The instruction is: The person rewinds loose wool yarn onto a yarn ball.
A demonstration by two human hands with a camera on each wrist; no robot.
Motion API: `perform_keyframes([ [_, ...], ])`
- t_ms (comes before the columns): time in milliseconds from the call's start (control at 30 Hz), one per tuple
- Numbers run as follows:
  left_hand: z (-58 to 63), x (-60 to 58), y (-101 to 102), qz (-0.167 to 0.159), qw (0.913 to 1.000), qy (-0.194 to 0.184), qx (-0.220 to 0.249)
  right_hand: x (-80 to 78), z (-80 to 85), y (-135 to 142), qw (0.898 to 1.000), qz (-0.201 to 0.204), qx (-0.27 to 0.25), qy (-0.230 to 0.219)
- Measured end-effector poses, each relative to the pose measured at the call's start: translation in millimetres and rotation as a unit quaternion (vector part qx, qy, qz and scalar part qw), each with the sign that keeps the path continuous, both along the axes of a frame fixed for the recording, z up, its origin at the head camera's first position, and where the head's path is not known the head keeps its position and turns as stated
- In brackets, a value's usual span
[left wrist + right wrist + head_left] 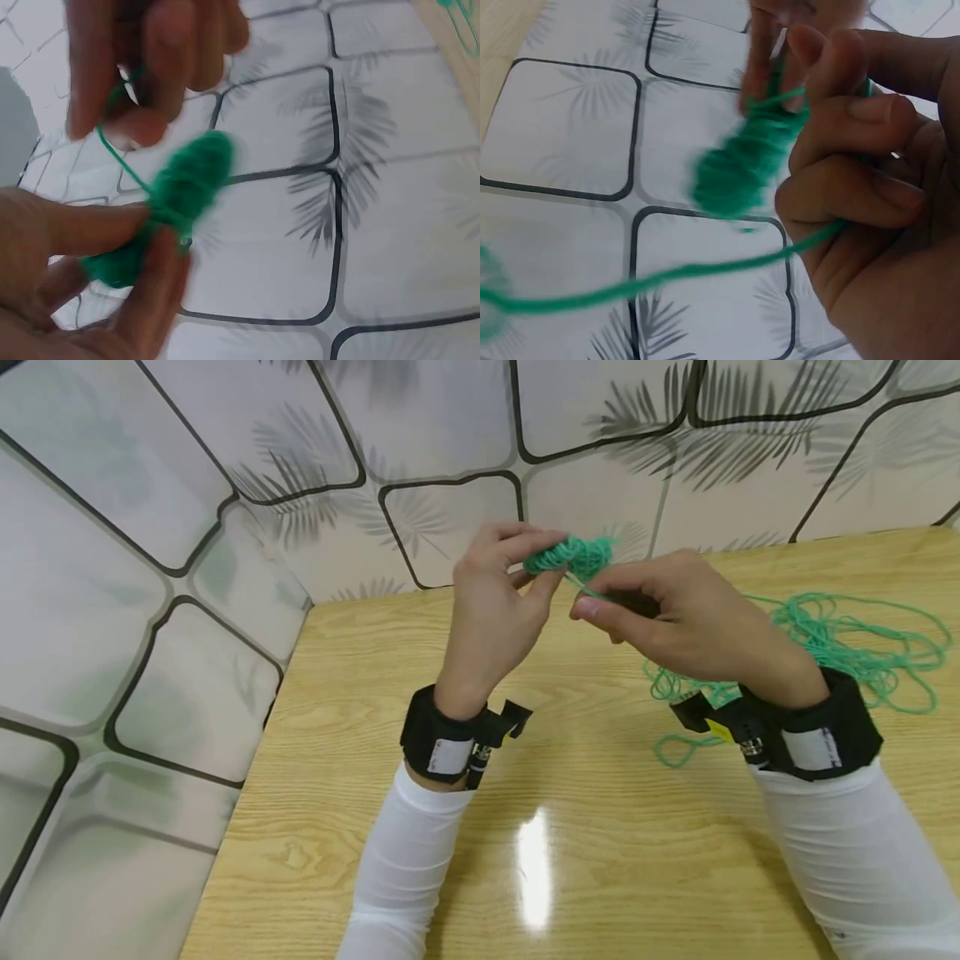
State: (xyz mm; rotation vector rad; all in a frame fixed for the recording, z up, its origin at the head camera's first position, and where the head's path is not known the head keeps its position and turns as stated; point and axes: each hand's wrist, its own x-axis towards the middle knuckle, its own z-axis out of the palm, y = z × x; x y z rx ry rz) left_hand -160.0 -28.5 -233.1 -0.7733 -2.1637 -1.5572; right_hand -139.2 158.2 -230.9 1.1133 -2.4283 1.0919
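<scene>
My left hand (pixel 498 602) pinches a small wound bundle of green yarn (pixel 581 556) between thumb and fingers, above the far part of the table. In the left wrist view the bundle (pixel 191 176) is blurred, with thumb and fingertips around its middle. Close on the right, my right hand (pixel 686 610) grips a single strand (pixel 581 585) that runs taut from the bundle. The right wrist view shows the strand passing through curled fingers (pixel 855 161) and trailing off as a loose tail (pixel 667 279) to the left. The bundle (pixel 739 176) hangs just beyond those fingers.
A loose tangle of green yarn (pixel 862 647) lies on the wooden table (pixel 600 843) at the right, partly behind the right wrist. One small loop reaches toward the middle. Patterned tile-print walls (pixel 450 427) stand behind the table and along its left side.
</scene>
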Motion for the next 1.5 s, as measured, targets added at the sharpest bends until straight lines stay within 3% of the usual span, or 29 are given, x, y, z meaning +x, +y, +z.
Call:
perform_keyframes([
  [100,0.8,0.8,-0.8,-0.076,0.992,-0.051,-0.086,0.6,5.5,6.5,0.998,-0.019,-0.047,0.022],
  [200,2.4,0.6,-1.3,-0.174,0.9758,-0.094,-0.093,-0.6,8.6,15.7,0.995,-0.049,-0.084,0.025],
  [300,4.2,1.2,-2.5,-0.261,0.9584,-0.114,-0.022,-3.3,9.3,22.9,0.989,-0.068,-0.129,-0.009],
  [400,6.2,3.8,-3.8,-0.311,0.9394,-0.119,0.083,-9.9,4.7,24.6,0.977,-0.022,-0.2,-0.072],
  [500,7.8,4.7,-1.7,-0.285,0.9324,-0.115,0.191,-18.1,-3.7,19.7,0.978,0.025,-0.193,-0.076],
  [633,6.4,1.9,2.2,-0.18,0.9324,-0.097,0.298,-18.5,-12.6,5.9,0.997,0.017,-0.065,-0.031],
  [733,9.6,3.6,3.2,-0.091,0.9549,-0.056,0.277,-9.7,-11.3,0.0,1.0,0.005,-0.004,-0.026],
  [833,14.2,7.1,1.0,-0.036,0.9803,-0.02,0.193,-1.3,-3.7,0.4,1.0,0.005,-0.012,0.004],
  [933,17.9,9.8,-3.9,-0.054,0.9914,-0.019,0.118,3.9,6.3,4.5,0.998,-0.019,-0.058,0.036],
  [1033,19.8,10.2,-9.7,-0.117,0.9891,-0.045,0.077,5.3,13.5,9.9,0.99,-0.067,-0.106,0.056],
  [1100,19.5,9.2,-12.4,-0.177,0.9778,-0.076,0.082,3.8,14.4,14.2,0.986,-0.092,-0.13,0.048],
  [1167,18.5,7.1,-15.0,-0.235,0.9592,-0.111,0.112,-0.5,12.3,17.2,0.984,-0.099,-0.144,0.033],
  [1267,15.1,3.3,-16.0,-0.284,0.9272,-0.154,0.19,-8.6,4.2,18.0,0.984,-0.067,-0.165,-0.011],
  [1333,13.4,1.1,-13.8,-0.28,0.9172,-0.153,0.239,-12.6,-1.7,15.0,0.986,-0.043,-0.156,-0.031],
  [1400,12.8,0.1,-9.8,-0.256,0.913,-0.144,0.283,-14.1,-6.0,10.3,0.991,-0.021,-0.124,-0.035],
  [1433,13.1,0.1,-7.5,-0.238,0.9144,-0.137,0.297,-13.6,-7.3,8.1,0.994,-0.014,-0.103,-0.034],
  [1500,14.5,1.1,-3.3,-0.196,0.9283,-0.106,0.298,-11.0,-7.3,4.8,0.999,-0.008,-0.046,-0.013],
])
